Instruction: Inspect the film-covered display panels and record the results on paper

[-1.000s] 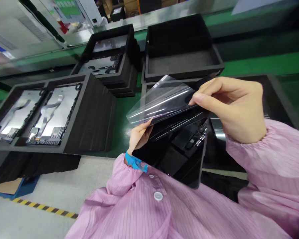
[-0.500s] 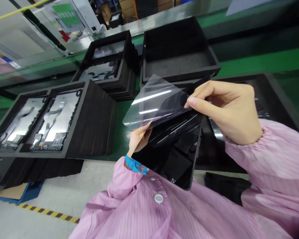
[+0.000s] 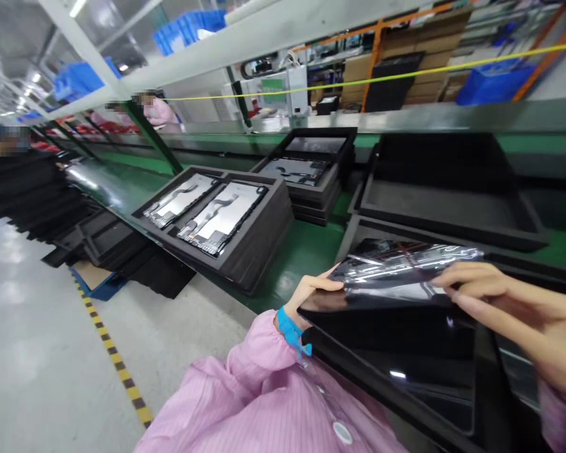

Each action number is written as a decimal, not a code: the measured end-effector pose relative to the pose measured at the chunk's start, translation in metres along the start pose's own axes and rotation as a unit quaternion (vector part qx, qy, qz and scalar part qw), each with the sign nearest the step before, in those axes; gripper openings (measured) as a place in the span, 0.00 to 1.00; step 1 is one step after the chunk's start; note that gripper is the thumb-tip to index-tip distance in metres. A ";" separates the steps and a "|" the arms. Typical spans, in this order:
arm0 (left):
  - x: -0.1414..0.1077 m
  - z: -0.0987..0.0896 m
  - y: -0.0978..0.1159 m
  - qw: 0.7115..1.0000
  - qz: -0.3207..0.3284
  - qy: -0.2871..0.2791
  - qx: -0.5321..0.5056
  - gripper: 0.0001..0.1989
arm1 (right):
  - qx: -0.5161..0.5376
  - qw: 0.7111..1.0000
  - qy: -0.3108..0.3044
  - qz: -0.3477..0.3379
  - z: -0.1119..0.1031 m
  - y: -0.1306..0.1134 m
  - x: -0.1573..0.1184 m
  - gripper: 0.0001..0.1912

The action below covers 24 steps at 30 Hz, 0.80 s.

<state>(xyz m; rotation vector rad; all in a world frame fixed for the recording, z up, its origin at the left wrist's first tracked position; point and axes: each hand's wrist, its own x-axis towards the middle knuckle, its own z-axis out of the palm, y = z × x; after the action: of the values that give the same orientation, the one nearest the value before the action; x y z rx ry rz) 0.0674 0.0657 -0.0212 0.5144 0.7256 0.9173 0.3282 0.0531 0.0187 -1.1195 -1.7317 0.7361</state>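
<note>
A flat tablet-like screen panel (image 3: 396, 358) with a glossy black face lies tilted before my chest. My left hand (image 3: 309, 294), with a blue band at its wrist, is closed on the panel's left edge, thumb on top. Over the far part of the panel, a clear plastic film (image 3: 405, 267) is bent and catches the light. The film's right part is pinched between the thumb and fingers of my right hand (image 3: 504, 302). How much of the film still touches the glass is hard to see.
To the left, stacked black foam trays (image 3: 264, 242) hold metal-backed panels (image 3: 224, 217) with ribbon cables. Another tray stack (image 3: 342, 160) stands behind. A deep foam tray (image 3: 443, 201) sits at the back right on the green bench (image 3: 295, 264). A person in pink (image 3: 160, 113) is farther off.
My view has swung left and up. The panel and both hands now appear lower and farther right, the panel lying flatter. The film, earlier raised as a flat sheet, now lies bent lower over the panel.
</note>
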 end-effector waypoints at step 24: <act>0.030 0.050 0.036 0.974 0.201 -0.068 0.074 0.41 | -0.402 0.906 -0.086 0.100 -0.084 0.095 0.028 0.17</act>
<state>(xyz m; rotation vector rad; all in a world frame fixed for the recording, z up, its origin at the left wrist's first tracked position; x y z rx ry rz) 0.0983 0.1054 0.0261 0.8695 0.5756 1.1967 0.4353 0.1179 -0.0164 -1.8486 -2.1680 0.2111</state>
